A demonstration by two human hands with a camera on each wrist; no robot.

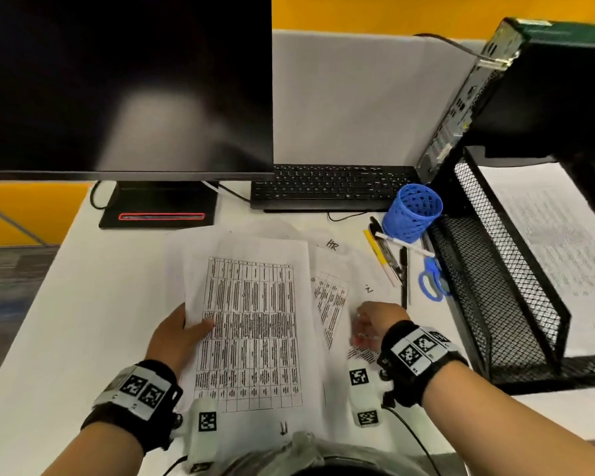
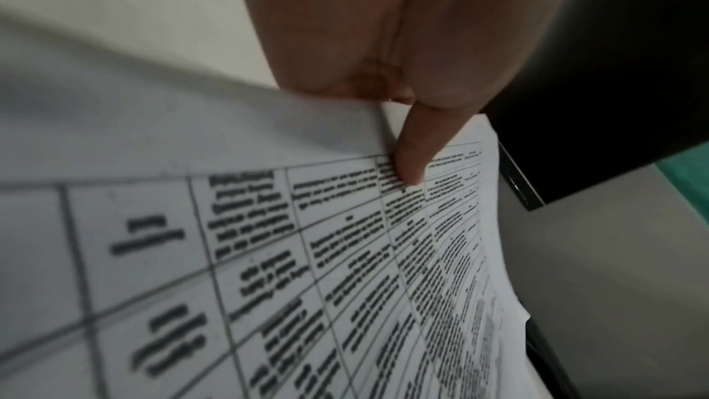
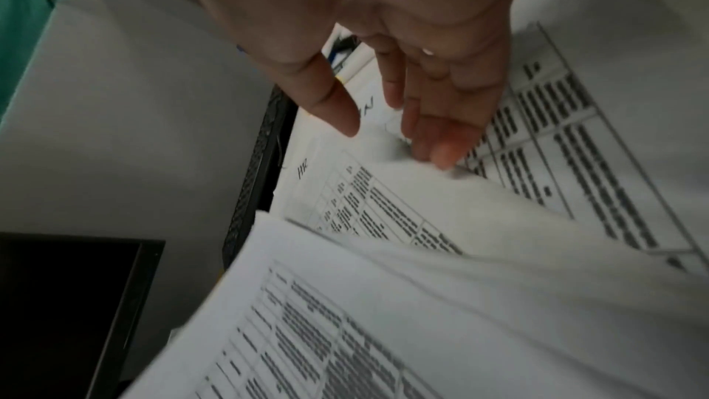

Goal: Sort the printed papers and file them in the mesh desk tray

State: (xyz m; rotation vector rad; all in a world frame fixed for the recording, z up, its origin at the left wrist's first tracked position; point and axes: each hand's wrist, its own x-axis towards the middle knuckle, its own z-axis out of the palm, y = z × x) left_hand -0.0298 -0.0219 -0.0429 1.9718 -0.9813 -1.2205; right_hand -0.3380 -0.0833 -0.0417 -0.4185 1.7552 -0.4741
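A stack of printed papers (image 1: 251, 324) with dense tables is lifted off the white desk in front of me. My left hand (image 1: 179, 333) pinches its left edge, thumb (image 2: 412, 160) on top and the other fingers hidden beneath. More printed sheets (image 1: 330, 304) lie spread on the desk to the right, one marked "HR". My right hand (image 1: 371, 324) hovers over them with straight fingers (image 3: 441, 144) touching a sheet (image 3: 556, 138). The black mesh desk tray (image 1: 516, 304) stands at the right, with paper (image 1: 564, 255) in its upper tier.
A dark monitor (image 1: 124, 84) and black keyboard (image 1: 330, 187) stand at the back. A blue mesh pen cup (image 1: 413, 211), several pens (image 1: 385, 259) and blue scissors (image 1: 430, 280) lie beside the tray. A black computer case (image 1: 543, 87) sits on the tray.
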